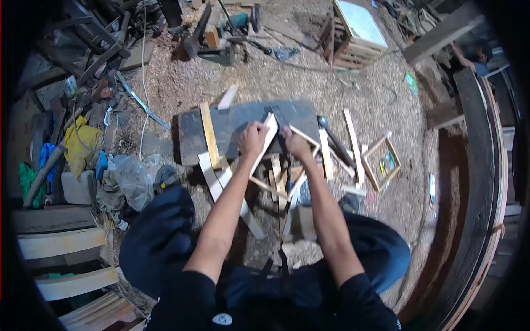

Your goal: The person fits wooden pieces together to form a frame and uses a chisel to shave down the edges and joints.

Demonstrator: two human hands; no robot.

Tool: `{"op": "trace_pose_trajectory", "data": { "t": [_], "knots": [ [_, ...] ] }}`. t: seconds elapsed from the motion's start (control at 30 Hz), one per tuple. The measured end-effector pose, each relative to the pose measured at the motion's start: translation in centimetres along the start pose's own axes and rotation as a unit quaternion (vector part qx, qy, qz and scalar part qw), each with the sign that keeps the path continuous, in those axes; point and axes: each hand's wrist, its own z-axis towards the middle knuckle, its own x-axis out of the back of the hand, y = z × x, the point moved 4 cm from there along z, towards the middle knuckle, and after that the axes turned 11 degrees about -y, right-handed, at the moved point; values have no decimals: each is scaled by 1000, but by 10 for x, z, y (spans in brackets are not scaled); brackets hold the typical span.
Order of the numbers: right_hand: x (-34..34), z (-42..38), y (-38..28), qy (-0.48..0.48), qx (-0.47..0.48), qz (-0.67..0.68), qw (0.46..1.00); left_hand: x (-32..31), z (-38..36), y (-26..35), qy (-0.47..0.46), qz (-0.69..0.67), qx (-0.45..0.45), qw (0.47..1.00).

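At the dark work board (pixel 215 132), my left hand (pixel 253 139) is closed on the upper left side of a pale wooden frame (pixel 267 144), fingers pressed near its corner. The frame stands tilted, with one corner towards the board's far edge and the opposite corner towards my lap. My right hand (pixel 298 144) is wrapped round a long dark tool (pixel 279 118) that reaches over this far corner. Part of the tool is hidden behind the fingers, and I cannot tell its kind. A yellowish wood strip (pixel 206 124) lies across the board, left of my left hand.
Right of the board lie a dark tube-like object (pixel 335 138), several wood strips (pixel 353 146) and a smaller wooden frame (pixel 371 180). Wood shavings cover the ground. A yellow cloth (pixel 81 144) and plastic bags (pixel 132 182) lie left. A long plank (pixel 479 220) borders the right side.
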Motion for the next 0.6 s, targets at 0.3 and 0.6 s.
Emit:
{"op": "trace_pose_trajectory", "data": {
  "t": [0.3,0.6],
  "knots": [
    [50,-80,9,230,-90,60,967,5,-10,6,20,56,17,998],
    [28,-70,49,239,-104,65,963,22,-21,16,40,64,51,996]
  ]
}}
